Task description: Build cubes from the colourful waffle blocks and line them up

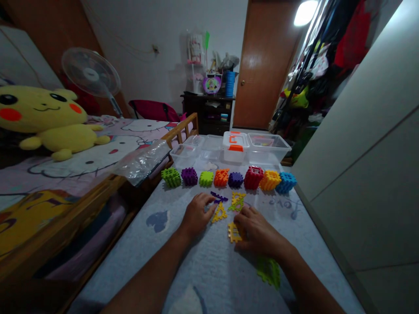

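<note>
My left hand point(198, 213) rests on the cloth, its fingers curved and thumb apart. Its fingertips are at the left edges of a purple triangular lattice piece point(220, 197) and a yellow triangle piece point(220, 213). Under the fingers of my right hand point(257, 230) is a yellow square window piece point(233, 233), partly hidden by the hand. Just beyond lie a yellow triangle piece point(238, 197) and a lime green piece point(236, 205), set edge to edge. Several green pieces point(269, 271) lie below my right wrist, partly covered by the forearm.
Across the table runs a row of sorted stacks, from green point(171, 177) to red point(253, 178) and blue point(286, 182). Behind them stand clear plastic bins point(269, 147) and a lidded box point(235, 150). A wooden bed rail point(111, 185) borders the left, a pale cabinet point(363, 174) the right.
</note>
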Action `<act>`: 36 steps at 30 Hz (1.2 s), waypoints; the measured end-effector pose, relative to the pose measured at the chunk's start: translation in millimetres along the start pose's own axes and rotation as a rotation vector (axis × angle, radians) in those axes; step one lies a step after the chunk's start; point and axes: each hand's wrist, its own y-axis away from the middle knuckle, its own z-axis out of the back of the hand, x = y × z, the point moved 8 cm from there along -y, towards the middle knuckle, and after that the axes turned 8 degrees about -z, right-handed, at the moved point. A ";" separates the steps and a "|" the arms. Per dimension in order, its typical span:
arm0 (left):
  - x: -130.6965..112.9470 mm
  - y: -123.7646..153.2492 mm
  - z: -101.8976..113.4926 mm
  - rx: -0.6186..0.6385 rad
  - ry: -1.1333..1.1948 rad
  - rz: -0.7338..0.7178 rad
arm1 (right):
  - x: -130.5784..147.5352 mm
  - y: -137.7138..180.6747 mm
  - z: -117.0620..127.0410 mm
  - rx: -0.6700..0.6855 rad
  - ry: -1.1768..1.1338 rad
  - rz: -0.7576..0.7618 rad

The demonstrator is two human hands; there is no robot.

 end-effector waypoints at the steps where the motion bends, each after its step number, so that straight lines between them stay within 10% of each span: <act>1: 7.2 0.5 -1.6 -0.005 0.040 0.044 | 2.9 -0.5 -0.9 -0.004 0.022 -0.009; 9: 29.5 4.0 -11.5 -0.049 0.175 0.162 | -14.0 5.8 12.3 -0.082 -0.127 0.002; 21: 28.8 4.1 -13.5 -0.014 0.192 0.181 | -143.2 -23.3 139.6 -0.488 0.203 -0.417; 31: 29.1 3.7 -13.4 -0.013 0.181 0.189 | -170.6 -53.9 127.9 -0.266 0.252 -0.481; 36: 30.8 3.9 -13.7 -0.025 0.184 0.179 | -153.9 -32.2 138.7 -0.392 0.210 -0.429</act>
